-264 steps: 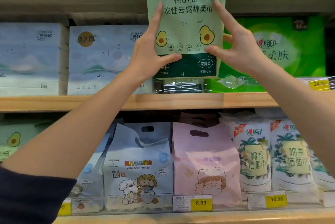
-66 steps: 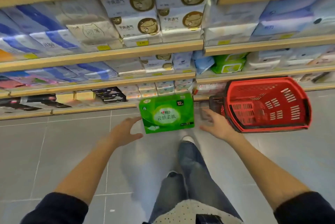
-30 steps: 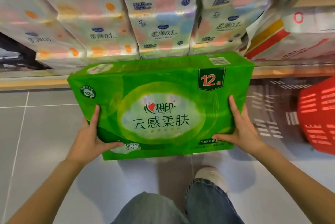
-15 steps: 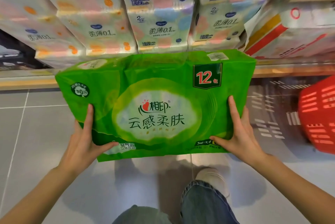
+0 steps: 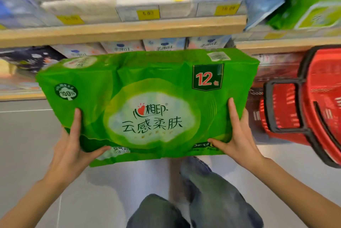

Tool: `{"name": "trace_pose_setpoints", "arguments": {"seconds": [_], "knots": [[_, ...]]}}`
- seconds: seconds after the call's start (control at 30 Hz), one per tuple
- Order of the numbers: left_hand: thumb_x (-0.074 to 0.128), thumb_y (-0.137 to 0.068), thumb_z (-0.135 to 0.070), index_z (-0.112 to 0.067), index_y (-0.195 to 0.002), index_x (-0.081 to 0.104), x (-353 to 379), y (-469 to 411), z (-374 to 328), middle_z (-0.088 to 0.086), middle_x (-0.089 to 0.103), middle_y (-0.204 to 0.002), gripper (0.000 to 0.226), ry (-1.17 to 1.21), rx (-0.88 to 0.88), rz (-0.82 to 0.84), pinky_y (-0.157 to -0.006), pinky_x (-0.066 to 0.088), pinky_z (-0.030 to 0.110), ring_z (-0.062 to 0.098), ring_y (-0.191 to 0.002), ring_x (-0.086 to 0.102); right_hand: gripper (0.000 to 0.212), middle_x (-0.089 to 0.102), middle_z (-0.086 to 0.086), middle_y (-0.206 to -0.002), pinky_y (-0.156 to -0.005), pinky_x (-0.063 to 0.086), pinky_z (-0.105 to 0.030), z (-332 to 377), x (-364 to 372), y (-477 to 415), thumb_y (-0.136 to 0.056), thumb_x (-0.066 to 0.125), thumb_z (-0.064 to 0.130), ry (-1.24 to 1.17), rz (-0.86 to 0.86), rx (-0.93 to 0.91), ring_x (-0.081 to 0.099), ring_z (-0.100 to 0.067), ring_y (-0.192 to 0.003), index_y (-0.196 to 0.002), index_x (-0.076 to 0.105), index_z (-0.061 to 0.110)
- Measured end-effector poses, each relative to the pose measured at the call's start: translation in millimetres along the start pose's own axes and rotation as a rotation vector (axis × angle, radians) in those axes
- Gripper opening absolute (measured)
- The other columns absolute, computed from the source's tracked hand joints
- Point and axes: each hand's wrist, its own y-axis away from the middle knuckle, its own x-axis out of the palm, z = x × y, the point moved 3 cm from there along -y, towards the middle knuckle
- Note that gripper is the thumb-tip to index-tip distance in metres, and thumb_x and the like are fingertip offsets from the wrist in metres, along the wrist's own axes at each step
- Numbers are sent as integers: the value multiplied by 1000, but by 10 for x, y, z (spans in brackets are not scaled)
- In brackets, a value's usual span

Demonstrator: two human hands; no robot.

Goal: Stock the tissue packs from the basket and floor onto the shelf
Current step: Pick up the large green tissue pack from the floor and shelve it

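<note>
Since half a second earlier we had lifted the green tissue pack (image 5: pixel 147 105) higher: the shelves behind it had slid down in our view, and a wooden shelf edge (image 5: pixel 121 31) with yellow price tags now showed above the pack's top, where before only the pastel packs of the bottom row had been visible. The pack was clear of the floor (image 5: pixel 27 135), held level in front of us with its printed face towards us.

Our left hand (image 5: pixel 72 152) gripped the lower left corner, its fingers (image 5: pixel 76 122) running up the face and the thumb hooked under the bottom edge. Our right hand (image 5: pixel 238 141) mirrored it at the lower right corner. Both hands were closed on the pack, and the film creased a little where they pressed.

The red basket (image 5: pixel 321 102) lay to the right, near the shelf foot; from this angle we could not tell whether anything was left inside it. Our jeans and a shoe showed below the pack.

We judged the pick-up from the floor done and the carry up to the shelf under way. A matching green pack (image 5: pixel 310 0) sat on the upper shelf at far right, which suggested that spot as the likely place, though the blur kept us from confirming the print.
</note>
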Motion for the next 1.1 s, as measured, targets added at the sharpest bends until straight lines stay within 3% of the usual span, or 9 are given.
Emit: {"name": "trace_pose_setpoints", "arguments": {"seconds": [0.1, 0.3, 0.43, 0.5, 0.63, 0.73, 0.87, 1.0, 1.1], "knots": [[87, -53, -16, -67, -126, -20, -663, 240, -520, 24, 29, -148, 139, -34, 68, -41, -95, 39, 61, 47, -127, 38, 135, 17, -25, -144, -104, 13, -24, 527, -619, 219, -58, 85, 21, 1, -40, 22, 10, -19, -131, -124, -24, 64], [87, -51, -18, -73, -120, -20, -2057, 619, -1540, 23, 27, -149, 139, -14, 192, -135, -100, 36, 56, 43, -130, 36, 135, 17, -23, -144, -102, 11, -14, 1646, -1992, 689, -59, 85, 20, 39, -162, 17, 16, -24, -132, -123, -25, 66], [89, -47, -19, -58, -134, -14, -2961, 893, -2371, 34, 36, -138, 140, -24, 323, -225, -92, 41, 60, 50, -122, 41, 133, 16, -20, -146, -102, 16, -19, 2371, -2952, 1069, -60, 84, 20, 60, -291, -42, 22, -29, -136, -116, -27, 71], [89, -45, -21, -60, -133, -13, -3363, 1010, -2782, 37, 39, -134, 140, -16, 382, -284, -90, 41, 61, 52, -120, 42, 133, 15, -19, -147, -101, 19, -20, 2668, -3415, 1250, -61, 84, 21, 63, -370, -67, 24, -31, -137, -116, -26, 72], [79, -50, -51, -59, -135, -13, -4017, 1269, -3686, 42, 41, -128, 125, 18, 596, -375, -88, 42, 62, 55, -114, 45, 133, 22, -22, -143, -101, 21, -24, 3103, -4305, 1705, -60, 84, 22, 103, -558, -102, 28, -36, -134, -119, -24, 69], [88, -45, -36, -54, -137, -14, -4301, 1379, -4362, 41, 42, -130, 139, 27, 705, -384, -84, 45, 63, 57, -111, 48, 132, 21, -23, -143, -101, 27, -27, 3307, -4956, 2125, -60, 84, 21, 131, -695, -109, 30, -37, -133, -117, -25, 71], [77, -47, -40, -47, -143, -10, -4434, 1540, -5373, 35, 38, -137, 130, 61, 899, -373, -93, 42, 63, 51, -118, 46, 129, 20, -24, -141, -104, 32, -42, 3353, -5803, 2733, -59, 84, 19, 158, -872, -88, 35, -40, -128, -124, -17, 66], [77, -48, -38, -53, -138, -15, -4286, 1883, -6502, 39, 41, -132, 130, 124, 1053, -386, -85, 45, 63, 56, -108, 51, 134, 23, -25, -139, -102, 25, -34, 3135, -6608, 3389, -57, 85, 16, 234, -1042, -58, 35, -39, -127, -117, -21, 71], [73, -46, -40, -59, -135, -15, -4011, 2162, -7323, 38, 37, -135, 127, 206, 1154, -382, -92, 41, 63, 54, -116, 45, 133, 20, -25, -143, -105, 19, -34, 2871, -7212, 3906, -56, 85, 17, 299, -1127, -23, 32, -38, -131, -118, -19, 72]]}}
